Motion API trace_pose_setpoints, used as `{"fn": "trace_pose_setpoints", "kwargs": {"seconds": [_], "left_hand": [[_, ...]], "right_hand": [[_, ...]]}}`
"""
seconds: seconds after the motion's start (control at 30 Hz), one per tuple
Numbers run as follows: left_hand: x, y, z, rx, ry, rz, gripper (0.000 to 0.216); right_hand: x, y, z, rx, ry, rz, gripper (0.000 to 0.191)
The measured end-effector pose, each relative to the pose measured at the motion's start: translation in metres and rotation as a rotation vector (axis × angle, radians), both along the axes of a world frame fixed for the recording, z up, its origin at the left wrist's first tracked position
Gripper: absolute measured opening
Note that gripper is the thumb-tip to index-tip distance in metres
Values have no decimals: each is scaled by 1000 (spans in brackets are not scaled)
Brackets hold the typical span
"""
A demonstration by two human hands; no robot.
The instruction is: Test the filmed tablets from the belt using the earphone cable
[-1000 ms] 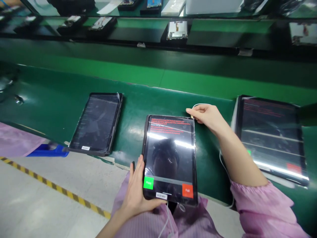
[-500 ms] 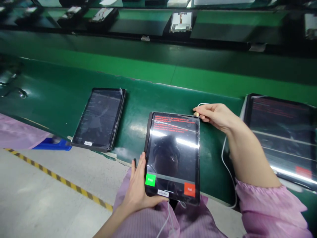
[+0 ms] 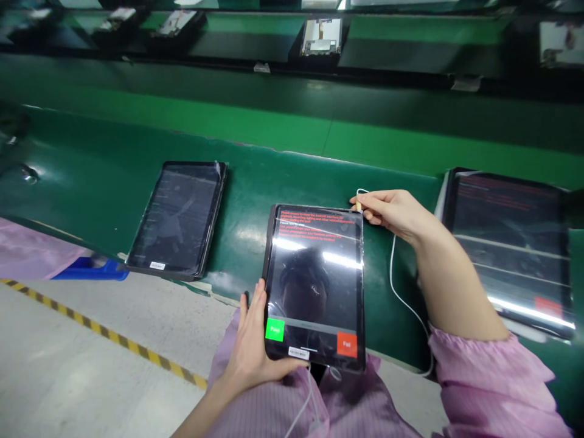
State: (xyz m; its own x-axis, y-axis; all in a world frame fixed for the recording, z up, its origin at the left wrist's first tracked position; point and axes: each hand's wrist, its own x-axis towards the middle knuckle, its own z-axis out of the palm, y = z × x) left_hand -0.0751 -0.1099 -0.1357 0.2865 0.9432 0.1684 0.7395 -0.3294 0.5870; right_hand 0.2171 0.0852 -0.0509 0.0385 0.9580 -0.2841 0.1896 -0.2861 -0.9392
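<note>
My left hand (image 3: 253, 347) grips the lower left edge of a black tablet (image 3: 314, 286) whose screen shows red text on top, a green button and a red button below. The tablet leans from my lap onto the green conveyor belt (image 3: 255, 182). My right hand (image 3: 395, 212) pinches a small plug on a white cable (image 3: 401, 298) at the tablet's top right corner. The cable runs down past my right forearm.
A dark tablet (image 3: 177, 219) lies on the belt to the left, another tablet (image 3: 511, 243) with red text to the right. Trays with parts (image 3: 322, 38) sit on the far shelf. A blue bin (image 3: 89, 269) and a yellow-black floor stripe (image 3: 104, 331) are at lower left.
My right hand has kept the plug at the tablet's top right corner, shifting slightly. More of the white cable now shows beside my forearm. My left hand has not moved on the tablet.
</note>
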Motion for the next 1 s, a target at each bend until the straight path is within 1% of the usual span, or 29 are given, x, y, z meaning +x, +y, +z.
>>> {"fn": "trace_pose_setpoints", "kwargs": {"seconds": [0.1, 0.2, 0.4, 0.6, 0.73, 0.83, 0.9, 0.93, 1.0], "left_hand": [[0, 0, 1, -11, 0, 4, 151], [1, -1, 0, 2, -11, -3, 148], [1, -2, -4, 26, -29, 19, 146], [3, -2, 1, -25, -4, 53, 153], [4, -2, 3, -86, -1, 79, 154], [3, -1, 3, -82, 11, 56, 149], [3, 1, 3, -31, 14, 36, 144], [3, 2, 3, 6, 14, 31, 142], [3, 5, 3, 67, 21, 10, 139]], "right_hand": [[-1, -2, 0, 38, -51, -13, 46], [-3, -1, 0, 60, -74, -28, 49], [-6, 4, -3, 66, -34, -32, 45], [-9, -1, -7, 73, 95, -59, 48], [-10, -1, -12, 91, 75, -75, 47], [-11, -1, -10, 101, -18, -91, 42], [-13, -15, -1, 138, -148, -102, 33], [-15, -28, 6, 185, -221, -119, 27], [-22, -67, 21, 325, -336, -136, 19]]}}
